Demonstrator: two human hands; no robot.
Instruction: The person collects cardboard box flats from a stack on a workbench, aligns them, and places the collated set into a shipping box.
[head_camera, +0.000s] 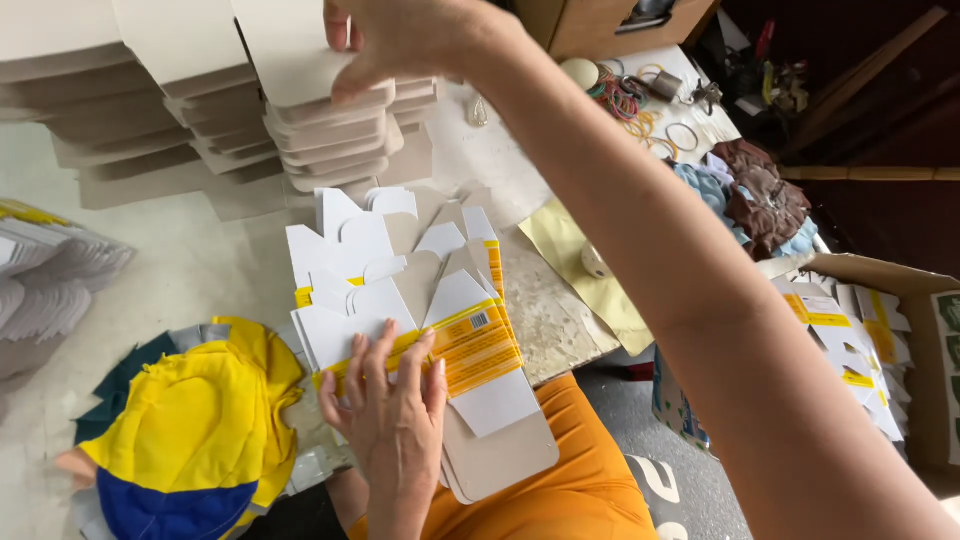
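Observation:
My left hand (392, 405) lies flat with spread fingers on a pile of white die-cut carton blanks (360, 262) with yellow and orange printed bands, at the near edge of the table. My right hand (400, 38) reaches far across to the back of the table, where its thumb and fingers pinch the top grey cardboard sheet (290, 50) of a tall stack (335, 135). My right forearm crosses the picture from lower right to upper middle.
More grey cardboard stacks (130, 110) line the back. A yellow and blue cloth (195, 420) lies at lower left, and fanned white blanks (50, 275) at far left. A cardboard box of printed blanks (860, 340) stands at right. Rubber bands (650, 125) and crumpled cloths (755, 195) lie at the back right.

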